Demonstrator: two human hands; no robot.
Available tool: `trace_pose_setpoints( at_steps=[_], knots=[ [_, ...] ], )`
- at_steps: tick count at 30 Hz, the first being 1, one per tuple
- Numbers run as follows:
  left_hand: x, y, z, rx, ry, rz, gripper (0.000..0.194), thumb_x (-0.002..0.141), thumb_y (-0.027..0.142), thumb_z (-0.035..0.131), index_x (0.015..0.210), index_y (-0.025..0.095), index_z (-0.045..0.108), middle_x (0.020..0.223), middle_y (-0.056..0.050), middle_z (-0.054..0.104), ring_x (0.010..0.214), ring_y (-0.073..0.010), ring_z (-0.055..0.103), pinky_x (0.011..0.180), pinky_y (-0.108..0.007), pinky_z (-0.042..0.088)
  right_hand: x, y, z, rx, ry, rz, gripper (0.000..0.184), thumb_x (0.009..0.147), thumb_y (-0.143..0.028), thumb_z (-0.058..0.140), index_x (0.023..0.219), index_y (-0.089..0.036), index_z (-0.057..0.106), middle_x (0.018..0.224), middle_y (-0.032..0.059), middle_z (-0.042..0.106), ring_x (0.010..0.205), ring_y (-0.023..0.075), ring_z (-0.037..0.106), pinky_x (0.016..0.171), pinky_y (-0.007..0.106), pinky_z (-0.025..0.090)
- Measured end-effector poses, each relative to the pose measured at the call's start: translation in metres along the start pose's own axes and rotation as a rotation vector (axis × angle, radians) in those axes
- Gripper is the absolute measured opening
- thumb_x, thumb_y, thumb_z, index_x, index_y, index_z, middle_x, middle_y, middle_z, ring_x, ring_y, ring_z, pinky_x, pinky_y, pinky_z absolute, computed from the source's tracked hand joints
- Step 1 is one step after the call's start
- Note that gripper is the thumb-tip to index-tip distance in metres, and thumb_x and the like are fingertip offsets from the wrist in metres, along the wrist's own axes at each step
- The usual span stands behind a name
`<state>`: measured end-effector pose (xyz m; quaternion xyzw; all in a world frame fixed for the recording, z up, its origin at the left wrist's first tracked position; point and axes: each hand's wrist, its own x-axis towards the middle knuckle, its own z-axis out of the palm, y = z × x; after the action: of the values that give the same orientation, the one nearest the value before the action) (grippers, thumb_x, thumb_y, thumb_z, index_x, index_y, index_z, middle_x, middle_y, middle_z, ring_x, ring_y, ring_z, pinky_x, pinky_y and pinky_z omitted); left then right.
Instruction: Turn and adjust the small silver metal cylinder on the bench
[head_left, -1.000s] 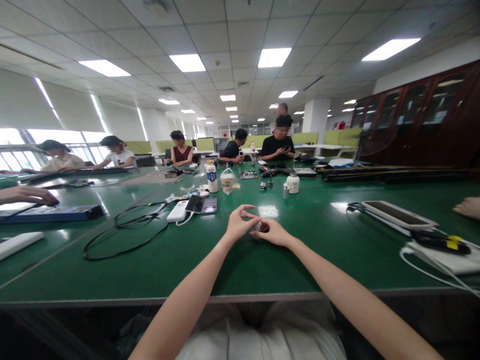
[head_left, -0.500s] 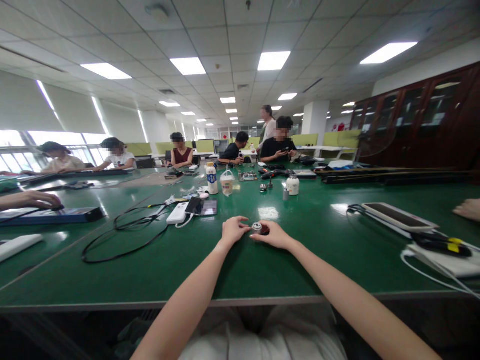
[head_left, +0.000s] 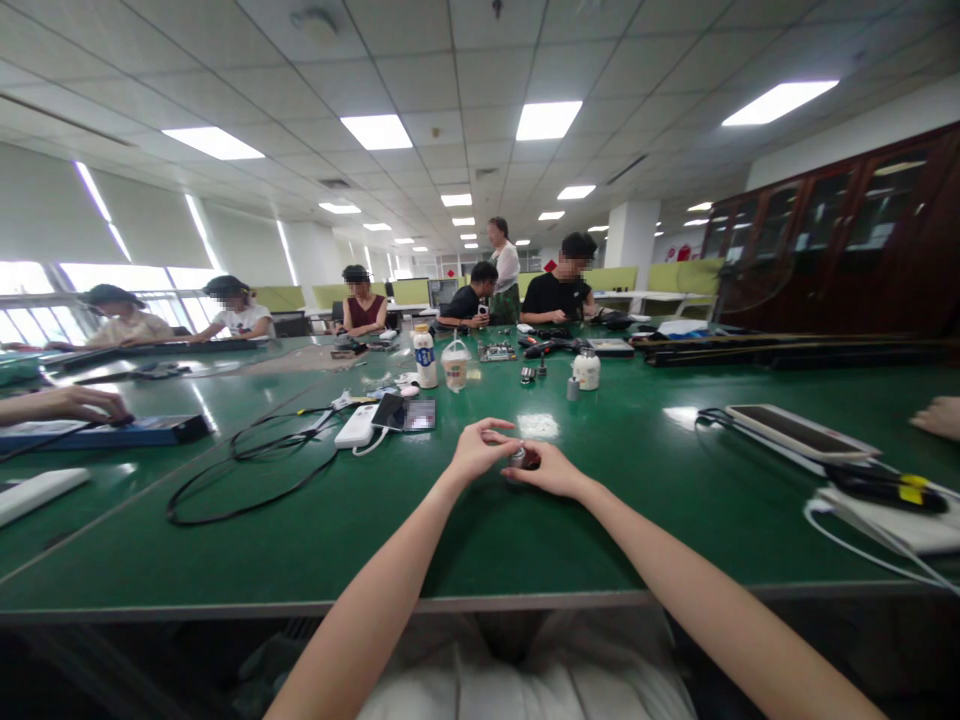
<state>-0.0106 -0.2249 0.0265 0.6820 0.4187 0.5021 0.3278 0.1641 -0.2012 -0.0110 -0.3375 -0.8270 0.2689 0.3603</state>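
Observation:
Low over the green table point(head_left: 510, 545), my right hand point(head_left: 553, 470) is closed around a small round silver metal part point(head_left: 517, 457). From the left, the fingers of my left hand point(head_left: 480, 450) are bent together over the top of this part. They cover much of it, and whatever sits between those fingertips is hidden. Farther back stand a small grey cylinder point(head_left: 573, 389) and a white bottle point(head_left: 587, 371). Some small metal pieces point(head_left: 528, 375) lie to their left.
To the left lie a white power bank point(head_left: 355, 427), a dark phone point(head_left: 388, 411) and a looping black cable point(head_left: 174, 500). A labelled bottle point(head_left: 425, 360) and a plastic cup point(head_left: 455, 366) stand beyond. On the right is a large framed device point(head_left: 799, 428). Another person's hand point(head_left: 79, 406) rests at far left.
My left hand has moved slightly right and up, its fingers now over the metal part's top, which showed openly before. My right hand stays around the part. A standing person behind has shifted left.

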Motion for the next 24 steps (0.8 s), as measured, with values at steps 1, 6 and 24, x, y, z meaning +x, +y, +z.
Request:
trace_pose_setpoints(
  at_steps=[1, 6, 24],
  knots=[
    [-0.0005, 0.0, -0.0004, 0.002, -0.006, 0.007, 0.037, 0.067, 0.027, 0.08, 0.1, 0.013, 0.069, 0.08, -0.01, 0.078, 0.08, -0.0254, 0.075, 0.075, -0.035, 0.059, 0.0001, -0.0001, -0.0002, -0.002, 0.001, 0.0, 0.042, 0.073, -0.049, 0.073, 0.096, -0.015, 0.067, 0.079, 0.003, 0.068, 0.069, 0.0169, 0.059, 0.063, 0.028, 0.046],
    [-0.0007, 0.0015, -0.001, 0.016, -0.035, 0.028, 0.035, 0.065, 0.018, 0.078, 0.1, 0.015, 0.07, 0.08, -0.007, 0.078, 0.083, -0.0241, 0.074, 0.08, -0.034, 0.057, -0.0002, -0.0022, -0.0014, -0.012, 0.002, 0.003, 0.043, 0.073, -0.046, 0.073, 0.102, -0.014, 0.067, 0.076, 0.0025, 0.067, 0.065, 0.0162, 0.056, 0.061, 0.028, 0.044],
    [0.0032, -0.001, 0.0022, 0.039, -0.005, 0.05, 0.029, 0.07, 0.018, 0.074, 0.099, 0.014, 0.069, 0.083, -0.007, 0.077, 0.084, -0.0221, 0.073, 0.078, -0.031, 0.057, 0.0003, -0.0015, 0.0, 0.006, 0.001, 0.007, 0.043, 0.073, -0.047, 0.074, 0.1, -0.015, 0.065, 0.077, 0.0022, 0.066, 0.065, 0.0156, 0.056, 0.061, 0.027, 0.044]
  ],
)
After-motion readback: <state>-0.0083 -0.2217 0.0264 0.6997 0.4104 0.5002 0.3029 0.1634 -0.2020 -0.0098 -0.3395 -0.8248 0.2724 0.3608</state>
